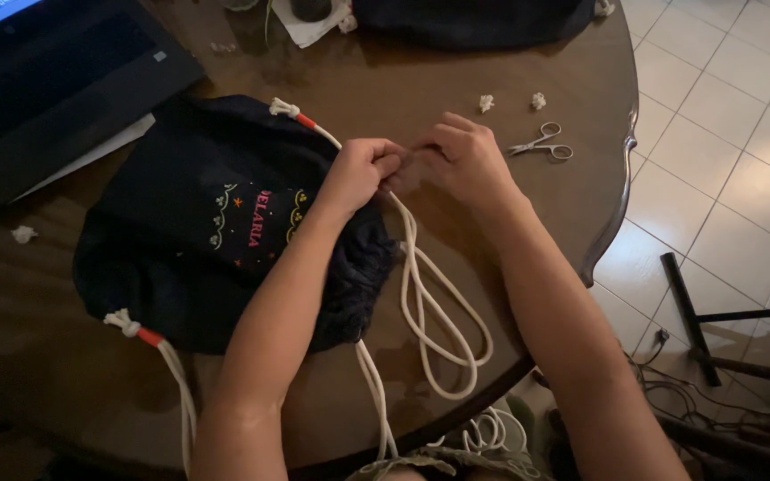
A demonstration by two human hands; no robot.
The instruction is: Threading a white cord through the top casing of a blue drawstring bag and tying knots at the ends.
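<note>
— White cotton cord (430, 312), where?
— Looping toward the brown wooden counter's (385, 80) near edge, beside the dark drawstring bag (198, 223). Left hand (360, 169) and right hand (461, 160) fingers pinch it together mid-counter.

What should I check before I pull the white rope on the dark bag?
1. Both hands on the rope: left hand and right hand meet at the white rope by the bag's gathered mouth. Ok.
2. Rope free of tangles: loops lie loosely on the table; more hangs over the edge. Cannot tell.
3. Corner knots with red ends in place on the dark bag: both show. Ok.
4. Scissors away from the hands: apart, to the right. Ok.
5. Laptop clear of the bag: close beside it. Not ok.
</note>
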